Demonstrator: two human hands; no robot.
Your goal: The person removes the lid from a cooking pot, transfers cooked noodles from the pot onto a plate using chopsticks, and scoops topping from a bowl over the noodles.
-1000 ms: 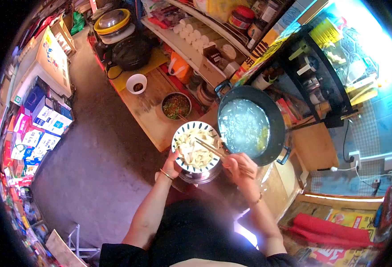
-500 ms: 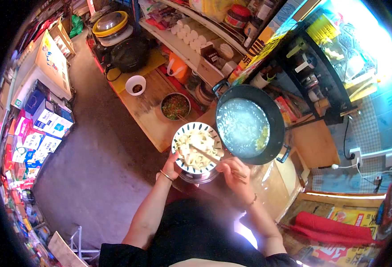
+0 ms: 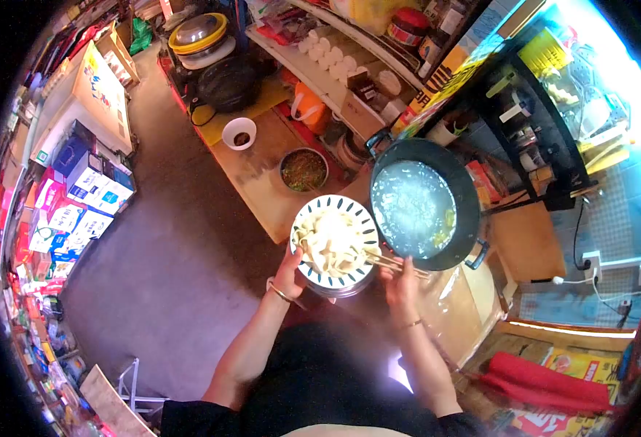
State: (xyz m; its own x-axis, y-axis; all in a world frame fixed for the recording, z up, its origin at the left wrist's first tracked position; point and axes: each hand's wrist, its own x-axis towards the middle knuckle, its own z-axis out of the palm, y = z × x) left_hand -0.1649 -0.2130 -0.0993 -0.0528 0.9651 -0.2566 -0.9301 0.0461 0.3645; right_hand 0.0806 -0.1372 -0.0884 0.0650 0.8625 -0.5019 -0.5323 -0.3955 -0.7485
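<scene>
A white bowl with dark dashes around its rim point(image 3: 368, 224) is gripped at its left edge by my left hand point(image 3: 289, 274). Wide pale noodles point(image 3: 329, 247) are heaped in it. My right hand point(image 3: 400, 285) is closed on wooden chopsticks point(image 3: 384, 260), whose tips reach the noodles at the bowl's right side. Under the bowl, part of a shiny metal vessel point(image 3: 341, 293) shows. Just right of the bowl sits a dark wok point(image 3: 466, 211) of bubbling, cloudy water point(image 3: 413, 204), with something yellowish near its right edge.
A metal bowl of chopped red-green mix point(image 3: 304, 171) and a small white bowl with dark contents point(image 3: 239, 134) stand on the wooden board point(image 3: 258, 186). Behind them are a black appliance point(image 3: 227, 85) and loaded shelves point(image 3: 313, 62). Cables hang at the right wall outlet point(image 3: 591, 262).
The chopsticks have moved from across the middle of the noodles to the bowl's right edge. My right hand has turned more upright. The whole view has shifted slightly.
</scene>
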